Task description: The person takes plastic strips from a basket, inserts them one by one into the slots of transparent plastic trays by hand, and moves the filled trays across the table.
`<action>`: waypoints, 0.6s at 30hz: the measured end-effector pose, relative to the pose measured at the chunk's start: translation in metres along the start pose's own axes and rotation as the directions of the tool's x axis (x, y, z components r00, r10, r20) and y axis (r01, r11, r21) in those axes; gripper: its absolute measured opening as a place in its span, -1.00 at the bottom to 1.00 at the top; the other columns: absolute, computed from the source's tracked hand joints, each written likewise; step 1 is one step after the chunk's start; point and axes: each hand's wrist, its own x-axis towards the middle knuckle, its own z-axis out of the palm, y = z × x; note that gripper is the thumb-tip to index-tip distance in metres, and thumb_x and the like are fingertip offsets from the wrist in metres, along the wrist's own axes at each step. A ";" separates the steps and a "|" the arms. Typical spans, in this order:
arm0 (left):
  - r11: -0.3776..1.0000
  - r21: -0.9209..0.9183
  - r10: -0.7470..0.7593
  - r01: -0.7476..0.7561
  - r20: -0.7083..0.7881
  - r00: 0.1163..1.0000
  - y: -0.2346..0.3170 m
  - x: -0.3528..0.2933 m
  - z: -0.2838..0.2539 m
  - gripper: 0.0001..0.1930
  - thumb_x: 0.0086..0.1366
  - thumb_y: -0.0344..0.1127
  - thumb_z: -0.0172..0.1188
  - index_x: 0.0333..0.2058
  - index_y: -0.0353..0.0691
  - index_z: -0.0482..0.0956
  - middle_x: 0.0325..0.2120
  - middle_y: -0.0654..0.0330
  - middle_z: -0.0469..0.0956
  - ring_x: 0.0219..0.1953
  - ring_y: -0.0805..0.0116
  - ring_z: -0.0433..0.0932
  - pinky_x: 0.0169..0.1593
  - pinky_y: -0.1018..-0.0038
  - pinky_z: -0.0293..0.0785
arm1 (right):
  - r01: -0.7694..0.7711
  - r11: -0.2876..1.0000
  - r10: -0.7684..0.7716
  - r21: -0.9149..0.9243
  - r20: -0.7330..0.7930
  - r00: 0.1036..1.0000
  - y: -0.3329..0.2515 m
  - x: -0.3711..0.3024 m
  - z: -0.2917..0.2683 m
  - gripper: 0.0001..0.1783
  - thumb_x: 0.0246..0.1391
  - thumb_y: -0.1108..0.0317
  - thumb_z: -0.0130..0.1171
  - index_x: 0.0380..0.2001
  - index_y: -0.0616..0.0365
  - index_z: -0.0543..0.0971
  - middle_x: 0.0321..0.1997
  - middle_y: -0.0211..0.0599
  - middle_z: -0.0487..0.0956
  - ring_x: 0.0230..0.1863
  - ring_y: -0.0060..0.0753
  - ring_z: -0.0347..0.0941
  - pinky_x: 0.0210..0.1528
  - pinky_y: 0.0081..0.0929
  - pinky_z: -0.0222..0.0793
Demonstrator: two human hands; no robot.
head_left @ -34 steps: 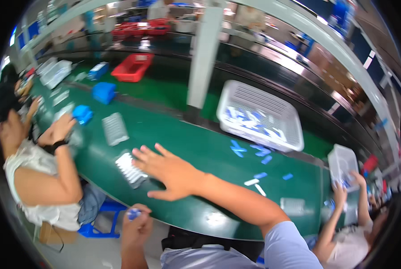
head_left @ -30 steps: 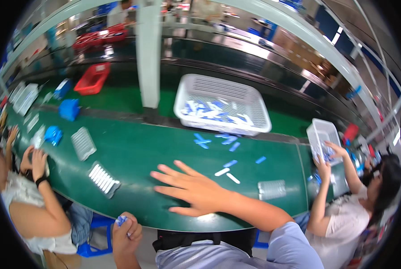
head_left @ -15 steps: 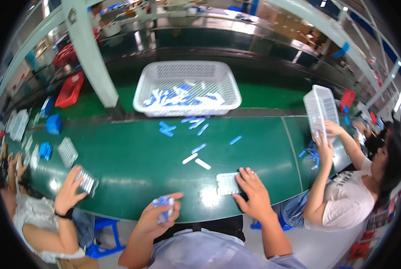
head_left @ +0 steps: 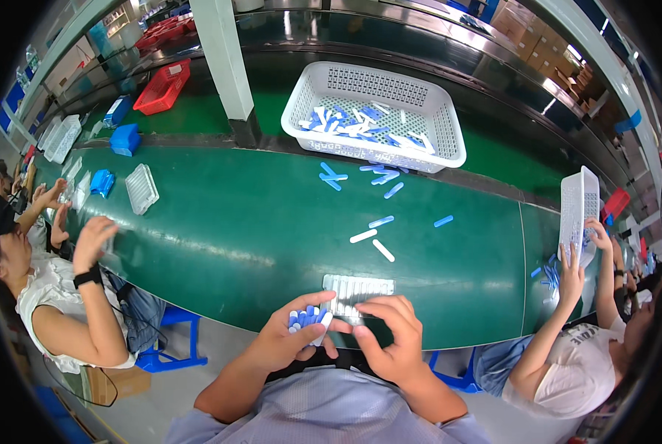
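Observation:
A bundle of small blue and white plastic sticks (head_left: 310,318) is gripped in my left hand (head_left: 283,337), their ends showing above the fingers. My right hand (head_left: 390,333) is close beside it, fingers bent and thumb apart, with nothing visible in it. Just beyond both hands a clear ribbed plastic tray (head_left: 359,288) lies on the green table (head_left: 271,214); my fingertips overlap its near edge in the picture, and I cannot tell whether they touch it. Farther out are loose white sticks (head_left: 383,250) and blue sticks (head_left: 443,220).
A white basket (head_left: 449,137) with blue and white sticks stands at the far edge, beside a pale post (head_left: 223,59). Another clear tray (head_left: 142,189) lies to the left. Co-workers sit on both sides; the right one holds a white basket (head_left: 579,214).
My right hand has left the clear tray's right side and come in beside my left hand. The left hand has moved right, toward the tray, with the sticks. The whole view has shifted.

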 end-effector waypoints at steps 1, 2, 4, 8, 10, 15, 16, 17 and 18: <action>0.994 0.077 0.077 -0.078 0.022 0.997 -0.004 -0.001 0.001 -0.46 0.52 -0.35 0.08 0.38 -0.33 0.18 -0.03 -0.06 0.64 -0.37 0.43 0.68 -0.60 0.71 0.19 | -0.030 0.999 0.028 0.042 0.059 0.998 -0.005 0.006 -0.001 -0.66 -0.02 0.34 0.42 -0.12 0.14 0.67 -0.16 -0.21 0.67 -0.11 -0.12 0.56 0.09 -0.19 0.35; 0.976 0.151 0.152 -0.158 0.049 0.987 -0.006 -0.002 0.001 -0.44 0.53 -0.35 0.06 0.40 -0.30 0.13 -0.03 -0.05 0.65 -0.35 0.45 0.68 -0.59 0.72 0.20 | 0.017 1.000 -0.018 0.009 0.094 0.995 -0.013 0.017 0.000 -0.71 -0.07 0.39 0.48 -0.21 0.14 0.70 -0.34 -0.33 0.63 -0.32 -0.34 0.50 -0.19 -0.38 0.34; 0.972 0.166 0.153 -0.164 0.079 0.985 -0.002 -0.001 0.001 -0.45 0.54 -0.37 0.04 0.41 -0.29 0.12 -0.04 -0.03 0.65 -0.33 0.45 0.69 -0.58 0.72 0.21 | -0.081 0.992 0.064 0.098 0.165 0.984 -0.010 0.018 0.003 -0.74 -0.06 0.41 0.48 -0.24 0.14 0.71 -0.36 -0.35 0.60 -0.34 -0.41 0.49 -0.24 -0.43 0.34; 0.971 0.206 0.101 -0.119 0.096 0.990 0.008 0.001 0.003 -0.46 0.55 -0.35 0.01 0.42 -0.28 0.12 -0.15 0.00 0.69 -0.49 0.60 0.56 -0.58 0.71 0.16 | -0.159 0.949 0.098 0.271 0.225 0.969 0.006 0.018 0.014 -0.82 -0.03 0.48 0.47 -0.30 0.17 0.73 -0.44 -0.38 0.53 -0.41 -0.55 0.42 -0.38 -0.56 0.29; 0.977 0.197 0.066 -0.084 0.098 0.993 0.008 0.001 -0.002 -0.49 0.55 -0.31 0.02 0.38 -0.29 0.19 -0.21 0.02 0.70 -0.57 0.65 0.42 -0.59 0.70 0.12 | -0.162 0.933 0.096 0.322 0.212 0.973 0.006 0.019 0.016 -0.82 -0.04 0.49 0.47 -0.30 0.16 0.74 -0.45 -0.38 0.53 -0.42 -0.55 0.41 -0.38 -0.56 0.28; 0.989 0.055 -0.149 0.140 0.200 0.968 0.010 0.004 -0.010 -0.68 0.54 -0.21 0.06 0.11 -0.30 0.49 -0.35 0.07 0.70 -0.66 0.71 0.21 -0.61 0.65 0.06 | 0.110 0.923 -0.138 0.370 0.050 0.989 0.014 0.020 0.010 -0.81 -0.08 0.53 0.42 -0.32 0.11 0.76 -0.46 -0.40 0.50 -0.46 -0.50 0.37 -0.36 -0.50 0.24; 0.991 0.063 -0.130 0.120 0.190 0.973 0.011 0.004 -0.005 -0.70 0.54 -0.22 0.06 0.05 -0.34 0.51 -0.37 0.07 0.66 -0.63 0.67 0.28 -0.63 0.65 0.06 | 0.213 0.906 -0.238 0.366 0.026 0.971 0.018 0.019 0.007 -0.81 -0.08 0.54 0.39 -0.32 0.12 0.76 -0.45 -0.39 0.52 -0.47 -0.44 0.37 -0.34 -0.43 0.24; 0.992 0.072 -0.111 0.099 0.182 0.977 0.012 0.003 -0.001 -0.71 0.54 -0.22 0.06 -0.01 -0.37 0.53 -0.40 0.07 0.63 -0.60 0.63 0.35 -0.64 0.64 0.07 | 0.209 0.907 -0.234 0.366 0.024 0.972 0.020 0.021 0.004 -0.81 -0.08 0.54 0.39 -0.32 0.12 0.76 -0.45 -0.39 0.52 -0.47 -0.44 0.37 -0.34 -0.43 0.24; 0.990 0.042 -0.140 0.135 0.175 0.975 0.015 0.003 0.000 -0.76 0.52 -0.28 0.10 -0.07 -0.37 0.54 -0.43 0.09 0.61 -0.55 0.59 0.45 -0.62 0.66 0.13 | 0.300 0.896 -0.321 0.327 0.012 0.947 0.020 0.022 0.001 -0.81 -0.07 0.55 0.37 -0.31 0.14 0.76 -0.44 -0.37 0.53 -0.46 -0.44 0.38 -0.33 -0.42 0.24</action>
